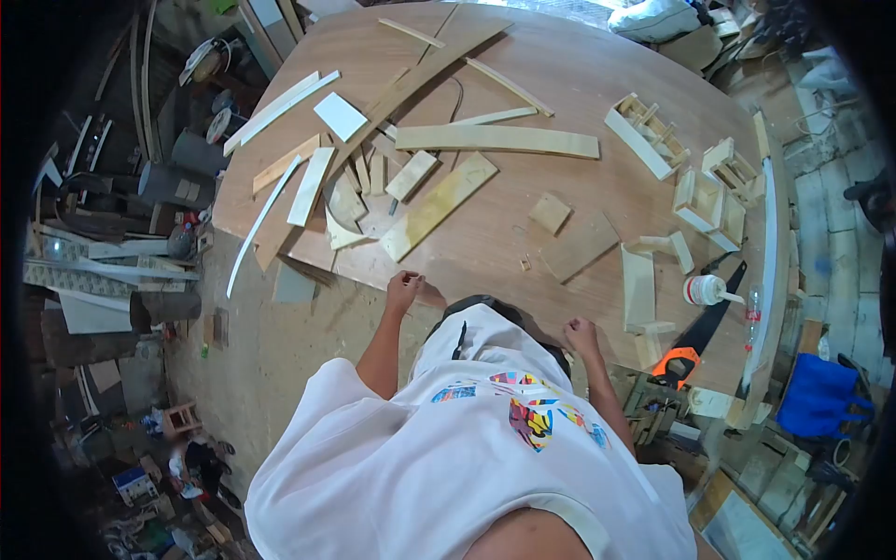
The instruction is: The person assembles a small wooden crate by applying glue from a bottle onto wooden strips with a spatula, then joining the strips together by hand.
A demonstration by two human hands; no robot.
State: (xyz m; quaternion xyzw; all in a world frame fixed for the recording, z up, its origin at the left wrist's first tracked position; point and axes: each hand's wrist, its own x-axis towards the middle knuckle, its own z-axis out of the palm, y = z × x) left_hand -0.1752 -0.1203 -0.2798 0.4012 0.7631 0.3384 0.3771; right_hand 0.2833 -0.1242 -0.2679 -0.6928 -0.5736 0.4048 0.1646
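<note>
My left hand (404, 291) is at the front edge of the wooden table (569, 191), its fingers curled together with nothing showing in them. Below the table's edge, further right, my right hand (582, 334) is loosely closed, also with nothing visible. A yellow-stained board (439, 207) lies just beyond my left hand. The flat board (581, 247) and a small square wood block (550, 214) lie beyond my right hand. Closer to the right side are an L-shaped wood piece (639, 285), a white glue bottle (707, 290) and a handsaw (707, 322) with an orange handle.
Small wooden box frames (644, 138) stand at the table's right. A long plank (411, 89) crosses strips and offcuts on the left; a wide board (495, 140) lies mid-table. A blue bag (821, 397) is at the right. A person (201, 467) is at the lower left.
</note>
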